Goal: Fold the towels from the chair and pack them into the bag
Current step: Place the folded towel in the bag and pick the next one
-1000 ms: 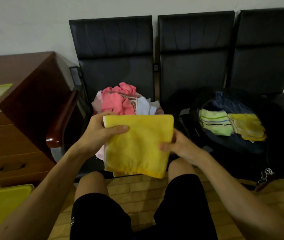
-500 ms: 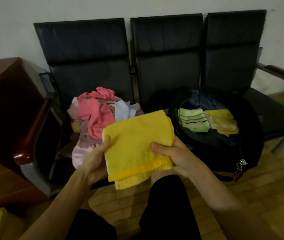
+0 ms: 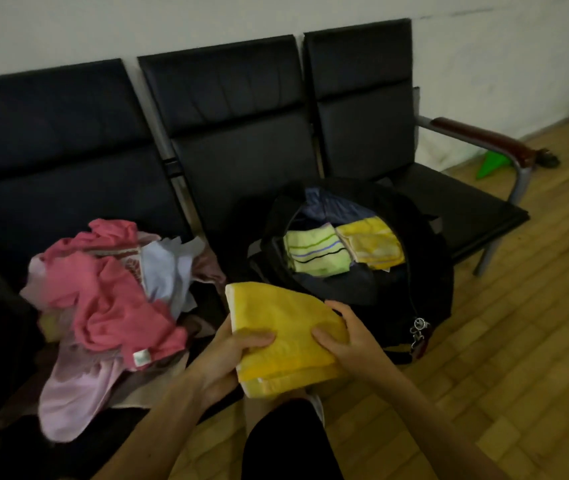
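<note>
A folded yellow towel is held low in the middle, in front of my knees. My left hand grips its left edge with the thumb on top. My right hand grips its right edge. Just beyond it, an open black bag stands on the middle seat, with a folded green striped towel and a folded yellow towel inside. A loose pile of pink, white and lilac towels lies on the left seat.
Three joined black chairs stand against a pale wall. The right seat holds only the bag's edge and has a metal and wood armrest. Wooden floor stretches to the right, with a green object beside the wall.
The view swung right and down, so the cabinet left the frame. Both hands carried the folded yellow towel rightward, closer to the bag's opening.
</note>
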`<move>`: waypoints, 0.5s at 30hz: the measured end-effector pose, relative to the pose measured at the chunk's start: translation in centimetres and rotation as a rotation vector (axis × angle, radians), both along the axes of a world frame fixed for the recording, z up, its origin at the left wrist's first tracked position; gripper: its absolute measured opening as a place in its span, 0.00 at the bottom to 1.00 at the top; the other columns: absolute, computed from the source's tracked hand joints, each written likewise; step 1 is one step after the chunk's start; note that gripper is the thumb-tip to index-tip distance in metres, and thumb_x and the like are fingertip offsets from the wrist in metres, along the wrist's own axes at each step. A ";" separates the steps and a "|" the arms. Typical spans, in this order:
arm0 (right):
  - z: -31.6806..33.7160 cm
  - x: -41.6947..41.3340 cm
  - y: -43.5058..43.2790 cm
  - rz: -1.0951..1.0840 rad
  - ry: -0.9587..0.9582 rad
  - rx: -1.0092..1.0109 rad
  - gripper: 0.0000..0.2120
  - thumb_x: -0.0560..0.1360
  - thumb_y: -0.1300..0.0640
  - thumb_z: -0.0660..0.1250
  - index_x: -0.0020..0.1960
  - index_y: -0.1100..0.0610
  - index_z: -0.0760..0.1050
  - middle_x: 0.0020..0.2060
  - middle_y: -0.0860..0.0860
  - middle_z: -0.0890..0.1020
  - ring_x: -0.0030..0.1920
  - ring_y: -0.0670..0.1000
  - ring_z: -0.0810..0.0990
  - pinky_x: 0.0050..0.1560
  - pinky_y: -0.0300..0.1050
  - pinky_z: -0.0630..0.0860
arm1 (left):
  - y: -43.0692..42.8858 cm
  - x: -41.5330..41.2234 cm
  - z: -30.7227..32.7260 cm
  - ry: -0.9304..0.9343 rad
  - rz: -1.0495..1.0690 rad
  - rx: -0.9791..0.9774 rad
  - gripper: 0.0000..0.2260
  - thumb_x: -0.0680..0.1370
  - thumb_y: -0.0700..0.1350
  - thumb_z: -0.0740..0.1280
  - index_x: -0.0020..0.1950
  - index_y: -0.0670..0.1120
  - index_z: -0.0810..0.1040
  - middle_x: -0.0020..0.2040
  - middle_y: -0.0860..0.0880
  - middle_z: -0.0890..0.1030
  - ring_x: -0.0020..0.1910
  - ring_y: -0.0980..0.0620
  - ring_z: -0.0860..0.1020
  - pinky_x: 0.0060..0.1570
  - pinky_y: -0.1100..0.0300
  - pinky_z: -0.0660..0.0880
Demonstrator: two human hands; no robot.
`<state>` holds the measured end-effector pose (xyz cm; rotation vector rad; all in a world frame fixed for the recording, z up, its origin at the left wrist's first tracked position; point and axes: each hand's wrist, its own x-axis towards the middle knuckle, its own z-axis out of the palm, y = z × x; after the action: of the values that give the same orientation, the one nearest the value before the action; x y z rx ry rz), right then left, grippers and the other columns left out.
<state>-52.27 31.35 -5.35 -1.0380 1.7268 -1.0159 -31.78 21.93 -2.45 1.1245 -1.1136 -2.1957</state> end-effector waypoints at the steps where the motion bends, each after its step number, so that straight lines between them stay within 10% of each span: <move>1: -0.3 -0.9 -0.5 -0.017 0.064 0.005 0.28 0.75 0.39 0.67 0.71 0.38 0.60 0.69 0.49 0.67 0.62 0.48 0.71 0.60 0.44 0.71 | -0.9 -1.5 -0.1 -0.006 -0.005 -0.002 0.31 0.71 0.32 0.73 0.72 0.49 0.71 0.60 0.40 0.82 0.57 0.36 0.82 0.52 0.39 0.80; 5: -0.2 -4.2 -3.3 -0.041 0.443 -0.008 0.34 0.74 0.28 0.57 0.76 0.40 0.59 0.78 0.46 0.56 0.78 0.51 0.53 0.75 0.55 0.56 | -4.2 -7.1 0.2 -0.063 -0.027 -0.051 0.32 0.71 0.33 0.74 0.69 0.56 0.71 0.59 0.43 0.83 0.55 0.39 0.83 0.50 0.40 0.81; 15: -2.0 -15.6 -15.9 -0.256 0.248 -0.163 0.32 0.81 0.36 0.49 0.80 0.50 0.53 0.78 0.50 0.59 0.77 0.51 0.58 0.75 0.46 0.56 | -15.7 -26.1 -1.3 -0.090 -0.142 -0.204 0.26 0.75 0.31 0.66 0.68 0.53 0.74 0.51 0.46 0.85 0.46 0.46 0.85 0.38 0.53 0.81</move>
<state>-67.86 15.46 -7.31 -1.1022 2.0454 -1.2481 -57.91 6.26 -3.75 1.0937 -1.4614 -2.0937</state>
